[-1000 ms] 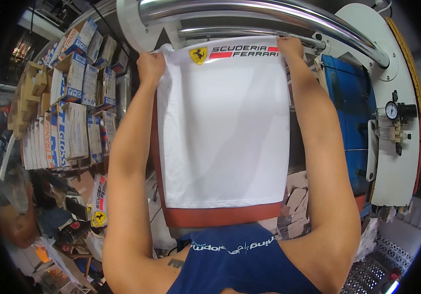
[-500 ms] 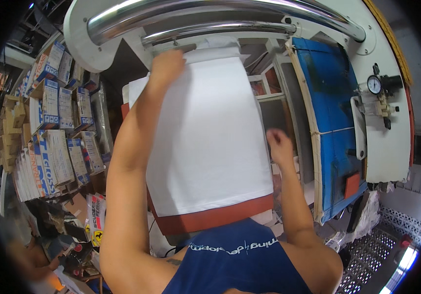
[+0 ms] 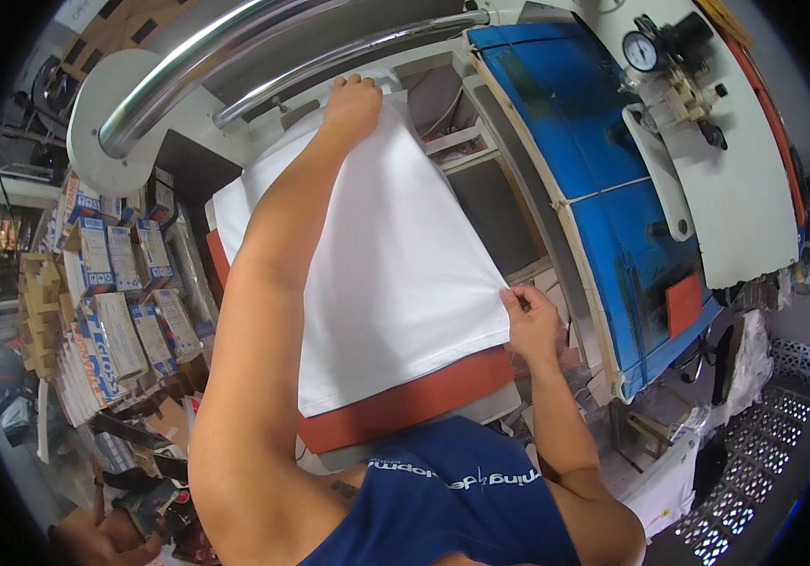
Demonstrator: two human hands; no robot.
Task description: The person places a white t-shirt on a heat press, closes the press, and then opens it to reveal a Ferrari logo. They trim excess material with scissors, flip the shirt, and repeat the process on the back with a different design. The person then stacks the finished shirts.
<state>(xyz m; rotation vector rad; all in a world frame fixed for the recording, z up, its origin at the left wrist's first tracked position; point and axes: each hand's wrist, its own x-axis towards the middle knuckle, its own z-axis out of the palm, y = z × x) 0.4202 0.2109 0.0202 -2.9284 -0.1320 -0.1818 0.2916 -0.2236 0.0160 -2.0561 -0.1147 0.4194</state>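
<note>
A smooth white cloth (image 3: 396,274) with a stitched near hem is spread over a red-brown pad (image 3: 414,396), whose near strip shows bare. At the cloth's far end, my left hand (image 3: 353,104) has its fingers curled down onto the fabric, my forearm crossing over the left part. My right hand (image 3: 529,323) pinches the right edge near the hem between thumb and fingers, and folds run from that grip. The fingertips of the left hand are partly hidden behind its knuckles.
Two chrome bars (image 3: 358,61) cross beyond the pad. A blue panel (image 3: 603,198) stands to the right, with a pressure gauge (image 3: 640,51) on the white machine housing. Printed cardboard boxes (image 3: 113,274) are stacked at the left. Another person (image 3: 108,533) is at the lower left.
My right hand has closed on the cloth's right edge, from beside it before. My left hand stays at the far end. The view has turned and shifted, and the cloth now shows creases.
</note>
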